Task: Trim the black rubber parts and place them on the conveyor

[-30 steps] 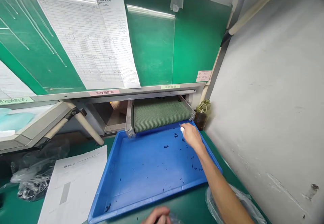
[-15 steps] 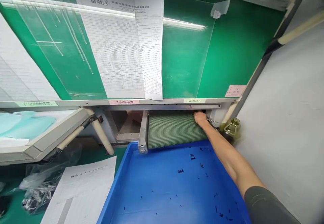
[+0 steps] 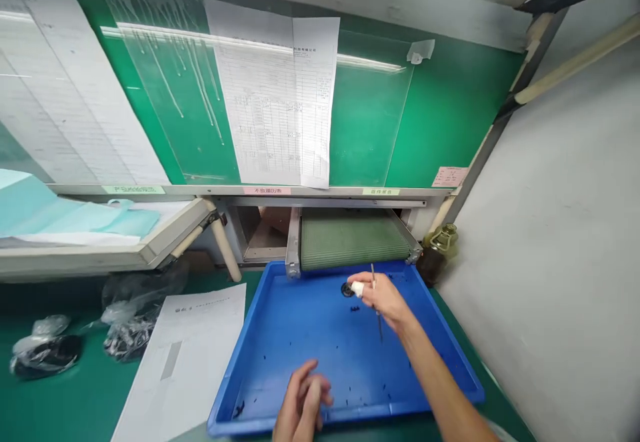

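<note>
My right hand [image 3: 384,299] is over the far part of the blue tray [image 3: 273,282]. It pinches a small round black part [image 3: 347,289] between its fingertips, one of which has a white cover. A thin metal tool [image 3: 379,327] also runs through this hand, sticking out above and below; its exact kind is unclear. Near the tray's front edge, my left hand [image 3: 305,402] has loosely bent fingers, set apart, with nothing in them. Small black pieces [image 3: 355,309] lie scattered on the tray floor.
A green conveyor belt [image 3: 353,239] ends at the tray's far edge. Left of the tray are a paper sheet [image 3: 187,355] and plastic bags of dark parts [image 3: 133,332]. A dark bottle [image 3: 439,252] stands by the right wall. Papers [image 3: 280,109] hang on the green board.
My right hand has come back from the belt's right side to above the tray, now with the round black part. My left hand has entered from below. The view has shifted.
</note>
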Demonstrator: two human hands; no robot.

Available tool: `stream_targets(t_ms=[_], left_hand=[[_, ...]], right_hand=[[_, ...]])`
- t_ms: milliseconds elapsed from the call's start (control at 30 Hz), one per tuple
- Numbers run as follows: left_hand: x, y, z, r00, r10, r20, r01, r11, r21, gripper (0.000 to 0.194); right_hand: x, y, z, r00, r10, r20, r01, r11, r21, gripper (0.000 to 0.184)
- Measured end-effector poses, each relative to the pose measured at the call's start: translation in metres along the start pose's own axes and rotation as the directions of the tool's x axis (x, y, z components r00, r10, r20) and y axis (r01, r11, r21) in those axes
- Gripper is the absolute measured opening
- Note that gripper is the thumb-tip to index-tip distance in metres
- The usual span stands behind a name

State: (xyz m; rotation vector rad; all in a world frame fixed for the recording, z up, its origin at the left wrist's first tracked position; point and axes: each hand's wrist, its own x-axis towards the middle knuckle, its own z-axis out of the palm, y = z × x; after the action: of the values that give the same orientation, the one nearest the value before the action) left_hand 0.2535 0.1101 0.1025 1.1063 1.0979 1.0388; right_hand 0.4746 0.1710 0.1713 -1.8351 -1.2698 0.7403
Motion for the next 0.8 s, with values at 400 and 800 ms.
stream_targets(t_ms=[400, 800], left_hand=[[-0.045, 0.025, 0.005, 0.957, -0.001, 0.292, 0.057, 0.981, -0.186, 0.035], [-0.070, 0.006, -0.019, 0.904, 0.036, 0.427, -0.104, 0.985, 0.138, 0.035]], right_hand=[[-0.160, 0.019, 0.053, 0.997, -0.073, 0.026, 0.060, 0.938, 0.342, 0.029], [-0.200, 0.014, 0.059, 0.920, -0.384, 0.076, 0.385, 0.923, -0.001, 0.040]])
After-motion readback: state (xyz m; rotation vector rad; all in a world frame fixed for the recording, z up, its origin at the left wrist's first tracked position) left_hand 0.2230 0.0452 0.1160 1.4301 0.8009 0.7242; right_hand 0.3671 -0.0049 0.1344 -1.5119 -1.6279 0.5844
